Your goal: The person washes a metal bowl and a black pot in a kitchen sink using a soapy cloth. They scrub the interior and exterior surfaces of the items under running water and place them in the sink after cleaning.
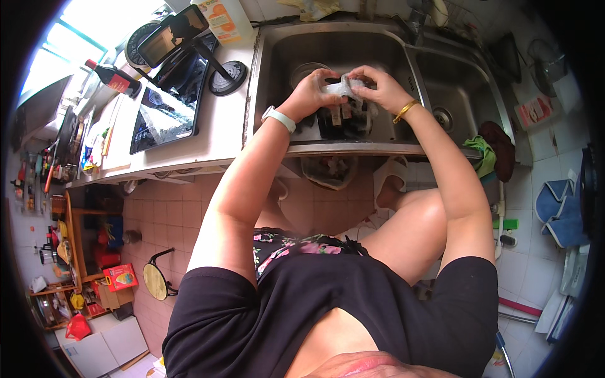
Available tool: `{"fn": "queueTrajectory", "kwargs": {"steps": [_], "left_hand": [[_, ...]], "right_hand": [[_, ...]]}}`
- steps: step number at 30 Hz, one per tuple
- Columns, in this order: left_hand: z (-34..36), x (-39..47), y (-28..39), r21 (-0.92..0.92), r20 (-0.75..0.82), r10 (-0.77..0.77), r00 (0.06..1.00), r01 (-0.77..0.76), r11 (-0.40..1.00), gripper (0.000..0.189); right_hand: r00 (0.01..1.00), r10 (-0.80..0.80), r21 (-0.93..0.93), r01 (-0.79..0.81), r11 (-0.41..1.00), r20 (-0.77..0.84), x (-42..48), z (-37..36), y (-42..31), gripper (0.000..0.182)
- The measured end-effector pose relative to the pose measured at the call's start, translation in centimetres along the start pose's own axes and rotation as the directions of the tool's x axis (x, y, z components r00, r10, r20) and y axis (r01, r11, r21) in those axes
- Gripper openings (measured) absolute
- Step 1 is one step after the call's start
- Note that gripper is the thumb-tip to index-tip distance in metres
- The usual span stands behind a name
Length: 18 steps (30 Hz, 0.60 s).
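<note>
Over the left basin of a stainless-steel sink (283,52), both hands meet at a small white object (334,88). My left hand (314,94) grips it between thumb and fingers. My right hand (380,90) pinches a crumpled, translucent whitish piece (352,84), perhaps plastic film or a scrubber, pressed against the white object. Its exact kind cannot be made out. Just below the hands, in the basin, is a black container (331,126) with pale, wet-looking patches. Behind my left hand shows the rim of a round dish (302,67), partly hidden.
Right of the divider is a second basin (465,90); green (482,153) and dark cloths (497,149) hang over its front edge. On the left counter are a black stand (228,78) with a screen, a glass-topped cooktop (165,115) and a bottle (113,80). A lined bin (330,172) sits below.
</note>
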<state>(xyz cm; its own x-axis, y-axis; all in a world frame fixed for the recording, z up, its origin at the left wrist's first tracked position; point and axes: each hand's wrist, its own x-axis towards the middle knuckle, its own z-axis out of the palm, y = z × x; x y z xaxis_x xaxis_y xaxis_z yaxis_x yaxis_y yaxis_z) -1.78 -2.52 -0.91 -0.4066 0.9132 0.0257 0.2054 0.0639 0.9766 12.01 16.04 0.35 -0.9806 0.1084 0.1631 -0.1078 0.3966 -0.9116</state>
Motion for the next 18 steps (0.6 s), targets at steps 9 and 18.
{"fn": "queueTrajectory", "kwargs": {"steps": [9, 18], "left_hand": [[-0.6, -0.5, 0.6, -0.354, -0.019, -0.181, 0.983, 0.163, 0.921, 0.034], [-0.4, -0.3, 0.1, -0.421, 0.035, -0.187, 0.982, 0.184, 0.888, 0.029]], "right_hand": [[0.997, 0.062, -0.065, -0.059, 0.996, 0.055, 0.5, 0.5, 1.4, 0.033], [0.944, 0.100, -0.357, -0.215, 0.909, -0.316, 3.4, 3.3, 1.2, 0.038]]}}
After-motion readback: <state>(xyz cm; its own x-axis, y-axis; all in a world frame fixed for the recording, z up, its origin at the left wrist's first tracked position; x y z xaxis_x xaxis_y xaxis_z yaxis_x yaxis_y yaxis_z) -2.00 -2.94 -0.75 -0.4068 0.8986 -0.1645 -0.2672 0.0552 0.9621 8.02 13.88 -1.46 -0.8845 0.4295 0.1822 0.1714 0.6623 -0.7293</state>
